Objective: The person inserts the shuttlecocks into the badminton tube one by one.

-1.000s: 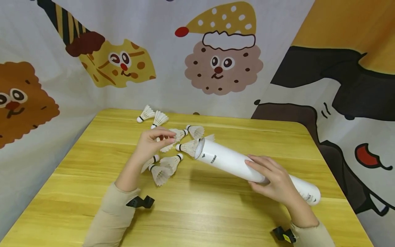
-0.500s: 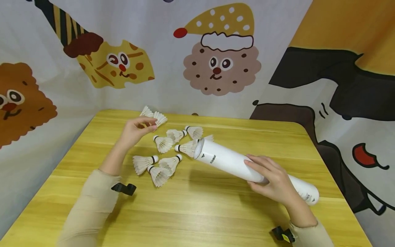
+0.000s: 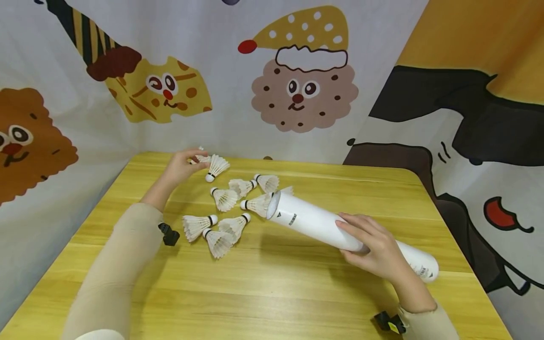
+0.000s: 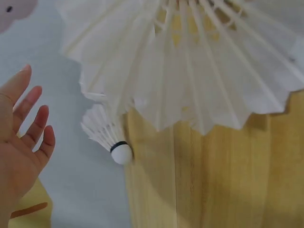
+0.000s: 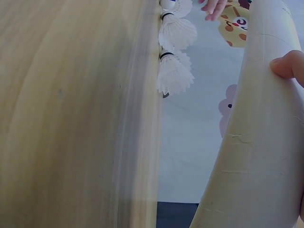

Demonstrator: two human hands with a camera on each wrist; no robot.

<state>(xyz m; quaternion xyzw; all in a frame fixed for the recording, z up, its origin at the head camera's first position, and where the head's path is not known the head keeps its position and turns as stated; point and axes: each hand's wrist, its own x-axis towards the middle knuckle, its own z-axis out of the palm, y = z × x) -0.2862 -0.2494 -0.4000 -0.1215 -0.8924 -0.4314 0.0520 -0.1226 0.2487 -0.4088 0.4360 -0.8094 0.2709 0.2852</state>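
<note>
At the table's back left my left hand (image 3: 180, 167) reaches beside a white feather shuttlecock (image 4: 103, 130), which it partly hides in the head view. Its fingers (image 4: 37, 126) are loosely spread in the left wrist view, and nothing lies between them. Close by on the right is another shuttlecock (image 3: 217, 167). My right hand (image 3: 378, 245) grips a long white tube (image 3: 314, 219), thumb and fingers around it. The tube's open end faces left, toward the loose shuttlecocks. One shuttlecock (image 3: 257, 204) lies just at that mouth, partly behind the tube.
Several more shuttlecocks lie on the wooden table (image 3: 272, 293), among them one at the front (image 3: 218, 243) and one farther back (image 3: 267, 182). A printed cloth (image 3: 229, 127) hangs behind the table. Black wrist cameras (image 3: 168, 234) sit at both sleeves.
My left hand has moved left and back, from above the middle shuttlecocks to the one at the far left. My right hand and the tube have stayed in place.
</note>
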